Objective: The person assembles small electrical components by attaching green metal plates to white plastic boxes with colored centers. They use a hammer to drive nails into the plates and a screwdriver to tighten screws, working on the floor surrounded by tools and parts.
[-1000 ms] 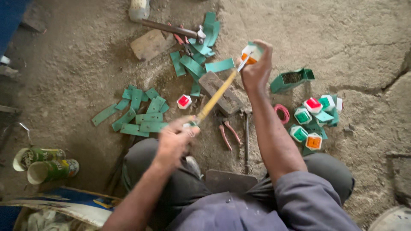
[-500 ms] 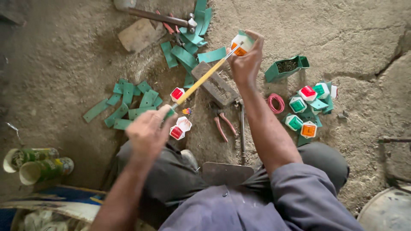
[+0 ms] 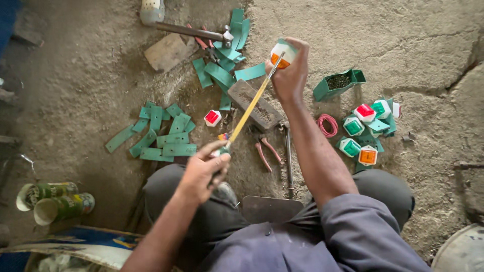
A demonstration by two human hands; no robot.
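- The right hand [image 3: 291,75] was closed around a small white lamp with an orange lens [image 3: 280,56], held up off the ground; the fingers [image 3: 301,50] wrapped over its top and the lens faced back toward the person.
- The left hand [image 3: 201,174] was clenched on the grip end of a long yellow-handled screwdriver [image 3: 250,108], with the thumb lying along the handle.
- The screwdriver's long axis ran diagonally, from the left fingers up and away to the right, and its tip met the lamp just beside the right fingers. The lamp therefore lay at the far end of the tool from the left hand, and the right hand was much the nearer to it.
- Below the shaft, between the two hands, lay a grey block [image 3: 254,104], pliers with red handles [image 3: 265,152] and a loose red-lensed lamp [image 3: 212,118].
- Green metal strips [image 3: 169,137] were scattered beyond the left fingers, to their left.
- More lamps in red, green and orange [image 3: 367,132] sat to the right of the right forearm, near a coil of red wire [image 3: 327,124] and a green tray of small screws [image 3: 337,83].
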